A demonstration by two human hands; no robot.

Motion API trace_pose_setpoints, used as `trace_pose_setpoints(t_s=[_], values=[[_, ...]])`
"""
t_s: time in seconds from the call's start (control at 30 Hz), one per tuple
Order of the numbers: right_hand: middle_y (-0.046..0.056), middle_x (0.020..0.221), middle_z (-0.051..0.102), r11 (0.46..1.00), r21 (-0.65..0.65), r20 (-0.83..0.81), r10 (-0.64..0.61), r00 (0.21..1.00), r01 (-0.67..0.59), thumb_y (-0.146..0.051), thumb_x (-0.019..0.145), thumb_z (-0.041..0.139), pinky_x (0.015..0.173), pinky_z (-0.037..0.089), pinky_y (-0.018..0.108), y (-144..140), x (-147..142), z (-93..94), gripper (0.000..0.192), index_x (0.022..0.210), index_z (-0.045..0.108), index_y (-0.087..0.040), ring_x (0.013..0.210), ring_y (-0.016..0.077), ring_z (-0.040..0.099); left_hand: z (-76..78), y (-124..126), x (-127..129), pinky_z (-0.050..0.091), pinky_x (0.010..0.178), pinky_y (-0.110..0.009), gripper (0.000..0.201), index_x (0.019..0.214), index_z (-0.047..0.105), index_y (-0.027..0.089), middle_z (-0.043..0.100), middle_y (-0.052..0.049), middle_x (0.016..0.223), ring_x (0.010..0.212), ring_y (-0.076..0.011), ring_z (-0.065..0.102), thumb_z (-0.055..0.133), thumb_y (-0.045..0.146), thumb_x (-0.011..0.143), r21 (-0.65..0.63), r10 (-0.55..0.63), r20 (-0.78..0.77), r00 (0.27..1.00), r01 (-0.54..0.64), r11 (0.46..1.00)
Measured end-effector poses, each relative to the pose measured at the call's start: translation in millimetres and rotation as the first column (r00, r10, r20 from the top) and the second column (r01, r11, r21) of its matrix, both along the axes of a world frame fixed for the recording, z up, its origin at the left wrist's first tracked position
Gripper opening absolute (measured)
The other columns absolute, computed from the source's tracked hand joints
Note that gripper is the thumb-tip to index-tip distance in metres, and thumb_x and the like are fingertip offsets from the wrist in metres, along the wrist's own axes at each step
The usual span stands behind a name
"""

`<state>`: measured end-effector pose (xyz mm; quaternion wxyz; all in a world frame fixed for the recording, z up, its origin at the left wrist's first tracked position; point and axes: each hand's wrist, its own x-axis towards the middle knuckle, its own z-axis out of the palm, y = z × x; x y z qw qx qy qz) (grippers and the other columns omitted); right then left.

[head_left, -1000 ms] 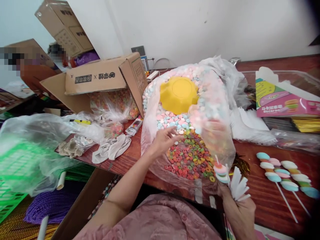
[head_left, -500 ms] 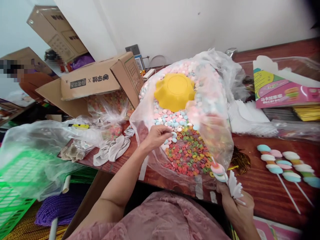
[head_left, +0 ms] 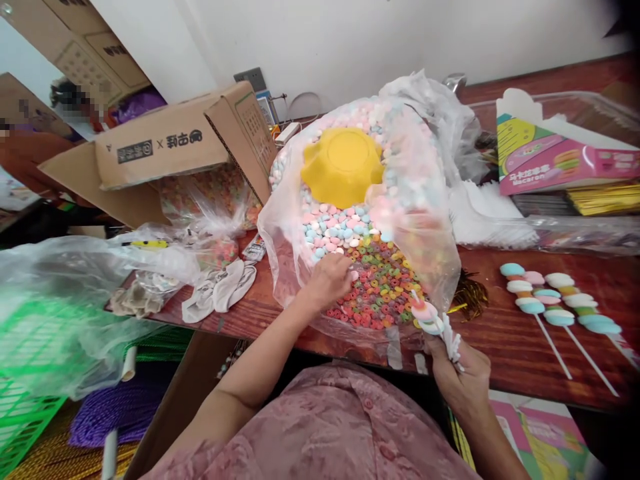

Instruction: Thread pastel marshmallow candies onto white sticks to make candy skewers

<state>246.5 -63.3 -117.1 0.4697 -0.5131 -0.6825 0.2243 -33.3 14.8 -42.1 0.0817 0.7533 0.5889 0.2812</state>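
My left hand (head_left: 327, 283) is closed in a pinch over the ring-shaped gummies (head_left: 383, 293), with a small pale pink marshmallow (head_left: 354, 275) showing at its fingertips. Just beyond it lie many pink, white and blue marshmallows (head_left: 335, 225) in the same clear plastic bag (head_left: 280, 233). At the bag's near right edge, my right hand (head_left: 463, 370) is closed around a candy skewer (head_left: 425, 312) threaded with pink and white pieces. A cluster of white stick ends (head_left: 453, 343) also sticks out of that hand. The fingers partly hide the skewer's lower part.
An upturned yellow bowl (head_left: 343, 167) rests on the marshmallows. Finished-looking candy skewers (head_left: 531, 288) lie on the table at right, below a pink carton (head_left: 555, 160). At left stand an open cardboard box (head_left: 165, 147), white gloves (head_left: 220, 290) and a green basket (head_left: 30, 373).
My left hand has moved nearer, from the marshmallows to over the gummies, and turned palm down. My right hand keeps its skewer, slightly tilted. The camera view has shifted a little.
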Motion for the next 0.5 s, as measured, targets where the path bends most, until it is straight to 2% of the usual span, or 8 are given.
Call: trace_pose_setpoints(t_s=[0.1, 0.17, 0.27, 0.37, 0.5], values=[[-0.002, 0.056, 0.055, 0.999, 0.052, -0.01, -0.005, 1.0, 0.006, -0.027, 0.088, 0.061, 0.05, 0.042, 0.023, 0, -3, 3.1, 0.02, 0.074, 0.068, -0.016, 0.048, 0.0112, 0.047, -10.5, -9, 10, 0.05, 0.084, -0.034, 0.027, 0.103, 0.067, 0.016, 0.068, -0.012, 0.097, 0.093, -0.0229, 0.062, 0.052, 0.009, 0.081, 0.017, -0.079, -0.06, 0.995, 0.08, 0.997], [-0.002, 0.057, 0.055, 0.995, 0.098, -0.013, -0.002, 1.0, 0.003, -0.024, 0.088, 0.06, 0.05, 0.042, 0.022, 1, -4, 6.0, 0.018, 0.074, 0.067, -0.015, 0.048, 0.0107, 0.047, -13.7, -14, 14, 0.051, 0.084, -0.033, 0.028, 0.101, 0.067, 0.015, 0.067, -0.013, 0.1, 0.095, -0.0223, 0.063, 0.052, 0.006, 0.08, 0.037, -0.077, 0.001, 0.997, 0.076, 0.996], [-0.002, 0.058, 0.056, 0.992, 0.128, -0.003, 0.02, 1.0, -0.019, -0.021, 0.089, 0.059, 0.05, 0.042, 0.022, 2, -5, 8.2, 0.016, 0.076, 0.066, -0.015, 0.048, 0.0102, 0.048, -14.3, -15, 16, 0.052, 0.084, -0.032, 0.018, 0.093, 0.067, 0.014, 0.067, -0.012, 0.099, 0.091, -0.0209, 0.063, 0.056, 0.009, 0.08, 0.043, -0.065, 0.077, 0.995, 0.061, 0.997], [-0.003, 0.058, 0.054, 0.985, 0.167, 0.0, 0.045, 0.999, -0.044, -0.018, 0.089, 0.059, 0.048, 0.041, 0.021, 2, -3, 6.3, 0.014, 0.077, 0.065, -0.016, 0.047, 0.0094, 0.047, -16.7, -10, 18, 0.052, 0.084, -0.034, 0.009, 0.086, 0.067, 0.014, 0.067, -0.011, 0.094, 0.089, -0.0216, 0.062, 0.058, 0.016, 0.086, 0.028, -0.047, 0.052, 0.998, 0.046, 0.999], [-0.003, 0.06, 0.055, 0.98, 0.192, -0.013, 0.062, 0.998, -0.058, -0.014, 0.089, 0.059, 0.049, 0.041, 0.02, 4, -2, 1.2, 0.014, 0.076, 0.063, -0.017, 0.048, 0.0089, 0.048, -21.6, 0, 14, 0.052, 0.088, -0.038, 0.016, 0.097, 0.07, 0.014, 0.068, -0.012, 0.095, 0.093, -0.0234, 0.063, 0.058, 0.014, 0.087, -0.02, -0.054, 0.004, 0.999, 0.054, 0.998]])
